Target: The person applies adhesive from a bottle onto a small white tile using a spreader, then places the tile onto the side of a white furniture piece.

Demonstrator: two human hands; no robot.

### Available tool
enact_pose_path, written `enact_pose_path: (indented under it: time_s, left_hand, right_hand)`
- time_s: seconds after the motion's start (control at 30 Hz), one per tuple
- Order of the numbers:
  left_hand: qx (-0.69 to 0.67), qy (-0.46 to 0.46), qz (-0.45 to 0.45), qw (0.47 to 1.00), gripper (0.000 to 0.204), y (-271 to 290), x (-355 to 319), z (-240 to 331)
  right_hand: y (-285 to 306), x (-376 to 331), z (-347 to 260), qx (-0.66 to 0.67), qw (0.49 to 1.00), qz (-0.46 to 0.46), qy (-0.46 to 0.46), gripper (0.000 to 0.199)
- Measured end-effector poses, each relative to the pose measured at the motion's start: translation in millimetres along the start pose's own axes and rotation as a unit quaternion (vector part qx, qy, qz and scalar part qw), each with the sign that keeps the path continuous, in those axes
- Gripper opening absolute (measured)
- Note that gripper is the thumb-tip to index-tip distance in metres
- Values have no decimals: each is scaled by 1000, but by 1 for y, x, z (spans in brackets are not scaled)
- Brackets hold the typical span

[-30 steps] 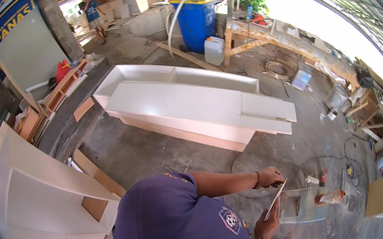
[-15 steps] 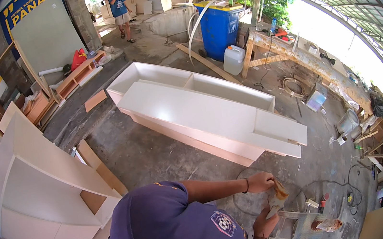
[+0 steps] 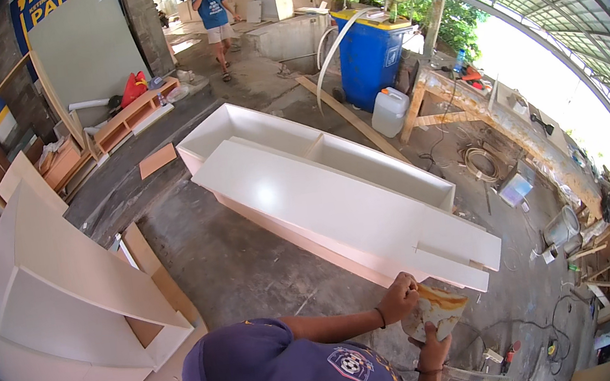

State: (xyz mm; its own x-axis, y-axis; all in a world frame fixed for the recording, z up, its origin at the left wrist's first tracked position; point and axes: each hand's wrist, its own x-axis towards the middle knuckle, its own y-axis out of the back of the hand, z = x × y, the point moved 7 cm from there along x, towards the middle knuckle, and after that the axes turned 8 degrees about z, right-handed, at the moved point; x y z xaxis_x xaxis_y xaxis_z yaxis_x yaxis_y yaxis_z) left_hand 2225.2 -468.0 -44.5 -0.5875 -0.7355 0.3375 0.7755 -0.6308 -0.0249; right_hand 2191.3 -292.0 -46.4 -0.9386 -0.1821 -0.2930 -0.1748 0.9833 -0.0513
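Long white cabinet [image 3: 337, 201] lies across the concrete floor [image 3: 237, 261], running from ten o'clock down to four. White shelf unit [image 3: 67, 314] sits at eight o'clock. At five o'clock, the person in the purple shirt [image 3: 283, 378] holds a stained sheet [image 3: 433, 311]: left hand [image 3: 398, 300] pinching its upper edge, right hand [image 3: 434, 349] gripping it from below, just off the cabinet's near end.

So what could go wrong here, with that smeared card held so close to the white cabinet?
The orange-brown smear on the card, gripped by the left hand and right hand, could stain the white cabinet beside it. Loose cables on the floor nearby could trip someone.
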Motion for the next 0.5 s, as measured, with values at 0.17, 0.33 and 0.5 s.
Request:
enact_pose_path:
  time_s: [0.17, 0.33, 0.5]
  left_hand:
    - [-87, 59, 73, 992, 10, 42, 27, -32]
    - [-58, 176, 117, 976, 13, 84, 48, -56]
    - [-6, 142, 189, 972, 16, 113, 63, -61]
  right_hand:
    - [-57, 28, 7, -42, 993, -94, 58, 29]
    - [-123, -2, -34, -273, 914, -133, 270, 21]
    - [-163, -10, -41, -280, 880, -211, 320, 24]
